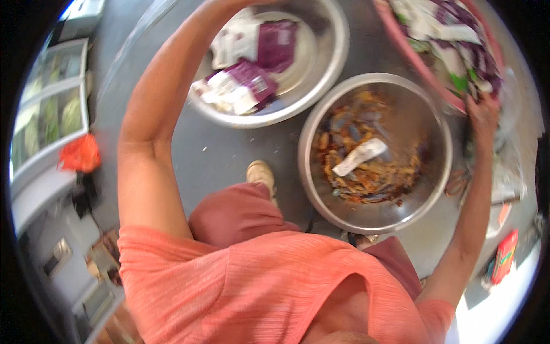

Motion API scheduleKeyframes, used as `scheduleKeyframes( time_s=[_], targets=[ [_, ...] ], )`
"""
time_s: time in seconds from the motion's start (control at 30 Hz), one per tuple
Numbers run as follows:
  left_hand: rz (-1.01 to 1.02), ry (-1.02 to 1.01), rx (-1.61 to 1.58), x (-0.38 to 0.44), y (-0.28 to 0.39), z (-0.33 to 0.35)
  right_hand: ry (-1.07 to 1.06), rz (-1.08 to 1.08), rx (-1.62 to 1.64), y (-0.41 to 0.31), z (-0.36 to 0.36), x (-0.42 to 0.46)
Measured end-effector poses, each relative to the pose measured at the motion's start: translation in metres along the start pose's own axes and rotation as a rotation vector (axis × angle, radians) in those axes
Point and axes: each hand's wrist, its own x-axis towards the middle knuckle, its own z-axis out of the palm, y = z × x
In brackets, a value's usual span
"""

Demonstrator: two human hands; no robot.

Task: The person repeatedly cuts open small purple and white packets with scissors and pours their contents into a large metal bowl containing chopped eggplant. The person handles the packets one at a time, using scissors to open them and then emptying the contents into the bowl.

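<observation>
My left arm (pixel 159 99) reaches up past the top edge, and its hand is out of view above the large metal basin (pixel 337 47). In that basin lie purple-and-white printed packets (pixel 277 45). My right hand (pixel 483 107) is at the near rim of a pink plastic basin (pixel 412 64). Its fingertips touch the purple, white and green packets (pixel 455 47) heaped inside; blur hides whether they grip one. Between my arms stands a deep steel bowl (pixel 311 185) with oily brown, shredded-looking contents (pixel 378 172). A white strip (pixel 360 157) lies across them.
My shoe (pixel 260 174) is on the grey floor (pixel 215 172) beside the bowl. A glass-fronted cabinet (pixel 51 107) stands at the left, with a red plastic bag (pixel 80 152) by it. Scissors-like handles (pixel 456 182), clear plastic (pixel 509 185) and a red packet (pixel 505 258) lie at the right.
</observation>
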Motion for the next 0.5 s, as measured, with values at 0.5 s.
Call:
scheduleKeyframes(
  time_s=[0.5],
  targets=[
    [-0.036,-0.309,0.543,-0.229,-0.091,0.059,-0.199,-0.225,0.062,-0.022,-0.054,-0.016]
  ],
)
